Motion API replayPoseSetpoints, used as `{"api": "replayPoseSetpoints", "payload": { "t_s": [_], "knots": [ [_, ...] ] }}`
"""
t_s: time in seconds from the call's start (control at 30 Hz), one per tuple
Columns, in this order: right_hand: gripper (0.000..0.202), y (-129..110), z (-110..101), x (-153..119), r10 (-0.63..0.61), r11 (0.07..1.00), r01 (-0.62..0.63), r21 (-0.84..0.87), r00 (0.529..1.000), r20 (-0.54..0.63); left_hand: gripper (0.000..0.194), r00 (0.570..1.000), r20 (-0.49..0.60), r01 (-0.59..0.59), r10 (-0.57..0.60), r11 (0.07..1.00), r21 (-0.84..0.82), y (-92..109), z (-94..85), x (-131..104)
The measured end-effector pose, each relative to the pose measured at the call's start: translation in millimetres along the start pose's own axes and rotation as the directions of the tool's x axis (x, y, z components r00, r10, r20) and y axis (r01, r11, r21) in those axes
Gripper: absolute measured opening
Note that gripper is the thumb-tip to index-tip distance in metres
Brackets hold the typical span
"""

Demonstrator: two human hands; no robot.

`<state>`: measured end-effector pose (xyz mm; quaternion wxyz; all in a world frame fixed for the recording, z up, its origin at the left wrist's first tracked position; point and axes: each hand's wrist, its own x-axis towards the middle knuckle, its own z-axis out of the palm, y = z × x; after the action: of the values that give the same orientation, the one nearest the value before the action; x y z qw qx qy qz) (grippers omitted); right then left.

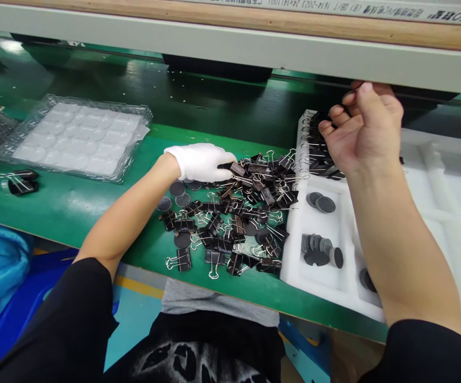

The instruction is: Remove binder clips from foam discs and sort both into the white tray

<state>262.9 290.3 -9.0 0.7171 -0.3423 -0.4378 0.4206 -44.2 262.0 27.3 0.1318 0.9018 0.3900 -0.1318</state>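
Note:
My left hand (202, 161), in a white glove, reaches the far left edge of a heap of black binder clips (234, 205). Its thumb and fingers close around a dark binder clip (226, 166), partly hidden by the glove. My right hand (364, 125) is bare and raised above the white tray (290, 255), just under the beam's edge. Its palm faces me, the fingers are loosely bent and apart, and nothing shows in them. Behind it, more binder clips (320, 146) lie in the tray's far compartment. Dark discs (325, 204) lie in the nearer compartments.
A clear plastic blister tray (82, 135) with round hollows lies to the left on the green table (74, 205). Two or so binder clips (22, 182) lie before it. Loose discs (177, 188) sit beside the heap. A pale beam (230, 45) crosses above the table's back.

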Motion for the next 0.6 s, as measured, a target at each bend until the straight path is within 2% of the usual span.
{"api": "replayPoseSetpoints", "payload": {
  "t_s": [0.1,0.23,0.33,0.6],
  "knots": [
    [0.036,-1.0,1.4,-1.0,0.013,1.0,-0.013,-0.005,1.0,-0.009,0.055,1.0,0.002,0.0,0.0,1.0,0.002,0.4,-0.4,-0.2],
    [0.054,-2.7,2.6,-2.2,0.016,1.0,-0.016,0.016,1.0,0.012,0.055,1.0,0.005,0.009,-0.009,1.0,0.004,0.9,-0.7,-0.5],
    [0.059,-4.5,4.2,-3.3,0.028,1.0,-0.028,0.006,1.0,0.003,0.055,1.0,0.004,0.001,-0.001,1.0,0.001,0.5,-0.7,-0.6],
    [0.057,-4.8,6.0,-3.2,0.028,0.998,-0.029,-0.058,1.0,-0.011,0.055,1.0,-0.001,-0.004,0.004,1.0,-0.003,0.2,-1.2,-0.5]
  ]
}}
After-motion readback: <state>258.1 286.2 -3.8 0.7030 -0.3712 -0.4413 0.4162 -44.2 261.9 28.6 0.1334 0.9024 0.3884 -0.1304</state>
